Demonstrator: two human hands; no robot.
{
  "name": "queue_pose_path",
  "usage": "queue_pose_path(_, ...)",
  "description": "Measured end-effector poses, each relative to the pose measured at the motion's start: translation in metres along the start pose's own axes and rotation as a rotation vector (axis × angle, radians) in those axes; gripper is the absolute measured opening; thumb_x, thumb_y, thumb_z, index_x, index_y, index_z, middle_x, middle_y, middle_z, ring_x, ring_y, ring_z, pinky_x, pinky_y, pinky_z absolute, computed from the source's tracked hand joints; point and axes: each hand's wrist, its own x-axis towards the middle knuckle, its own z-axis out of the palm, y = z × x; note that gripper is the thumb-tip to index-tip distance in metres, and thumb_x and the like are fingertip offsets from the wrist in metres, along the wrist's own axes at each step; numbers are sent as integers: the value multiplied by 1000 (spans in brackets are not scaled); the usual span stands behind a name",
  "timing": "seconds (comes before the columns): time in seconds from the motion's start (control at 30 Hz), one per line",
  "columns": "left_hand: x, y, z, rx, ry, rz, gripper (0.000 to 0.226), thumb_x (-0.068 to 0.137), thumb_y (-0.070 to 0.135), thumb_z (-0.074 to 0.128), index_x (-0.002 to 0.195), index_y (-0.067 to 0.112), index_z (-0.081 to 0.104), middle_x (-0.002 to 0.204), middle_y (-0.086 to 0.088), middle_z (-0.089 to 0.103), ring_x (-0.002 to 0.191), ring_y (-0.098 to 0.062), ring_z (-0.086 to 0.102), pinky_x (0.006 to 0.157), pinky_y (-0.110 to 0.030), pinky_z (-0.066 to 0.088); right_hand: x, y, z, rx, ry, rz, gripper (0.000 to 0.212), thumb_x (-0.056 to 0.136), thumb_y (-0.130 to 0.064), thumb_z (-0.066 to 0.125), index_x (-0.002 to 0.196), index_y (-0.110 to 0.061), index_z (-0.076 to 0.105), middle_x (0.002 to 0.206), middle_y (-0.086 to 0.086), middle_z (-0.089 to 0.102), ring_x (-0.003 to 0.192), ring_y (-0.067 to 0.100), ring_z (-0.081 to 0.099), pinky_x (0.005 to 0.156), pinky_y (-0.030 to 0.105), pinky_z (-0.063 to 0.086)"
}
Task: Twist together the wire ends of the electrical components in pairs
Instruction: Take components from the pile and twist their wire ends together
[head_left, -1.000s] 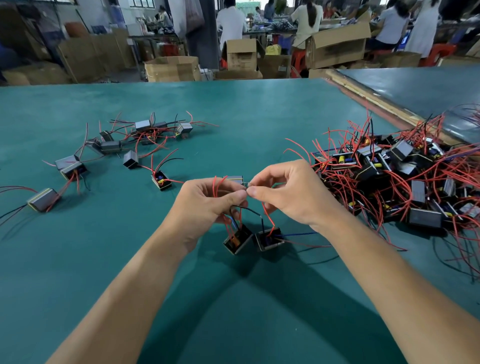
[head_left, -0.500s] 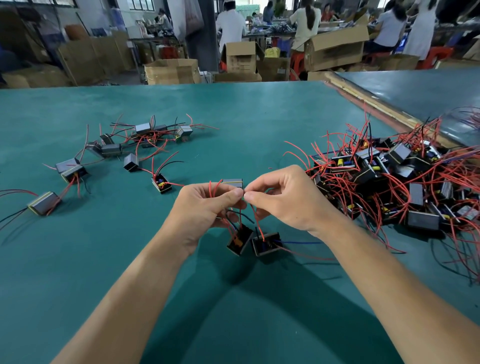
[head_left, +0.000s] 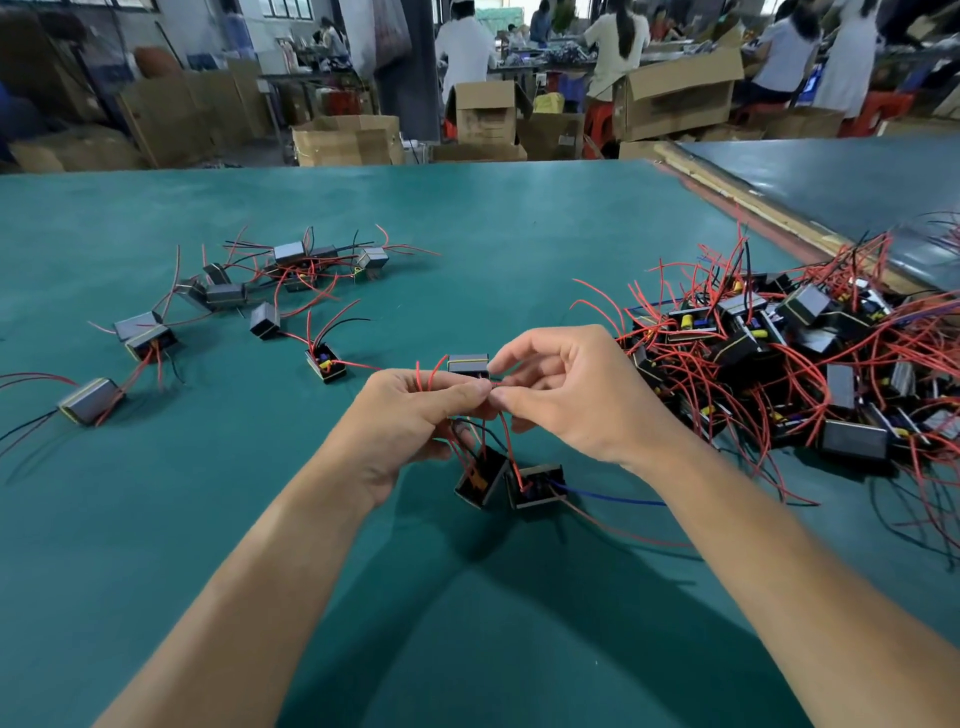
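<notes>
Now both grips pinch the wire ends (head_left: 492, 385): left hand (head_left: 410, 415) & right hand (head_left: 576, 400), fingertips meeting. Two components (head_left: 480, 480) hang just below, near the bench (head_left: 156, 545). Anchor w/ left, roll w/ right, ends overlapped evenly.

Matt green table (head_left: 156, 519), cardboard boxes (head_left: 675, 98)

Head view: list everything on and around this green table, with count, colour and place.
table: one, teal-green, fills the view
paired components: two, black, just below the hands
wire ends: few, red and black, pinched by both hands
blue wire: one, blue, trailing right from them
loose components: about a dozen, grey-black, table's left
component pile: one heap, black with red wires, right
cardboard boxes: several, brown, beyond table
people: several, far background
left hand: one, pinches wire ends
right hand: one, pinches wire ends
</notes>
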Motion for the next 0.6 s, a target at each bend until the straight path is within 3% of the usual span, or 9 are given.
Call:
queue_pose_path(0.1, 0, 0, -1, 14, -19, -14, 16, 89, 19, 68, 75, 17, 77, 80, -1, 76, 48, -6, 58, 48, -15, 44, 0, -2, -1, -50, -10, -46, 10, 81, 0, 75, 88, -7, 75, 74, 12, 74, 60, 28, 68, 68, 56, 58)
queue_pose_path(0.27, -1, 1, 1, 3, -44, 4, 26, 91, 13, 65, 67, 18, 75, 75, -1, 74, 47, -6, 58, 46, -15, 46, -2, -4, -2, -147, -35, -92, 12, 82, -3, 72, 84, -15, 76, 72, 10, 72, 66, 40, 65, 64, 50, 55)
queue_pose_path(0.4, -1, 1, 2, -16, -61, 2, 25, 92, 11, 64, 69, 17, 72, 79, -4, 76, 47, -8, 59, 47, -17, 48, 0, 0, -5, -151, -54, -93, 18, 81, -7, 73, 90, -22, 76, 70, 0, 68, 53, 24, 57, 56, 32, 49)
queue_pose_path(0.47, -1, 2, 2, -25, -79, -4, 26, 92, 10, 63, 68, 18, 71, 83, -6, 76, 48, -9, 60, 48, -17, 49, 0, 0, -6, -155, -74, -116, 15, 78, -14, 71, 89, -23, 77, 70, 4, 67, 53, 16, 51, 53, 26, 43)
queue_pose_path(0.6, -3, 3, 2, -10, -120, -12, 20, 89, 14, 67, 71, 19, 73, 87, -9, 77, 51, -12, 62, 50, -18, 50, -1, -3, -4, -108, -49, -94, 14, 76, -20, 65, 82, -20, 77, 73, 9, 72, 63, 38, 61, 62, 50, 55)
